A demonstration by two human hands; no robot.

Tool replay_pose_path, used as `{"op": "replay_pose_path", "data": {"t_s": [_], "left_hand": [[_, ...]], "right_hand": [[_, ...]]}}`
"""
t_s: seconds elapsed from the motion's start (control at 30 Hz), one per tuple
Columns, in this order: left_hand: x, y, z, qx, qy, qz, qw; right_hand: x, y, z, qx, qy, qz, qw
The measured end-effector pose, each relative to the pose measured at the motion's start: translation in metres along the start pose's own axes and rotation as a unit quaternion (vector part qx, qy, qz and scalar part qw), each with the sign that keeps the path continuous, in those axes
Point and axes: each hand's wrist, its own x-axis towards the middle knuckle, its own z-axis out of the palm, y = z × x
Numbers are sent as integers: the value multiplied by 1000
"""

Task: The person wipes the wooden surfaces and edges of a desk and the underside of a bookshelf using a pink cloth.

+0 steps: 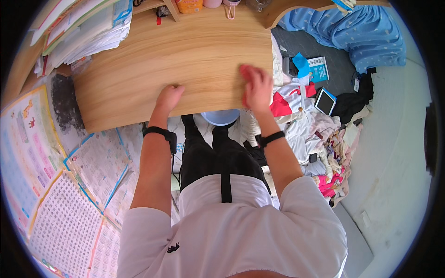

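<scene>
A red cloth lies pressed under my right hand at the right end of a wood-grain desk top. Both the cloth and the fingers look slightly blurred. My left hand rests near the desk's front edge, its fingers curled in and the thumb pointing right; I see nothing held in it. Below the front edge, a light blue plastic basin shows partly, the rest hidden beneath the desk.
Stacked papers and books stand at the desk's back left. An orange packet and a pink-handled cup sit at the back. Right of the desk, piled clothes, a tablet and a book lie before a blue curtain. Posters cover the left wall.
</scene>
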Motion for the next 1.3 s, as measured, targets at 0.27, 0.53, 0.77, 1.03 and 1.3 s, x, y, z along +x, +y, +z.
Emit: {"op": "replay_pose_path", "data": {"t_s": [0.27, 0.53, 0.77, 1.03, 1.3], "left_hand": [[10, 3, -2, -28, -6, 6, 1000], [11, -10, 3, -21, -19, -14, 1000], [-2, 3, -1, -20, -2, 4, 1000], [1, 6, -4, -29, 5, 27, 999], [2, -4, 5, -32, 3, 11, 999]], "right_hand": [[130, 55, 25, -6, 84, -29, 996], [-21, -5, -18, 115, -146, -178, 966], [40, 47, -1, 45, 46, -16, 998], [94, -57, 59, -23, -32, -185, 982], [-37, -28, -18, 78, -141, -171, 972]]}}
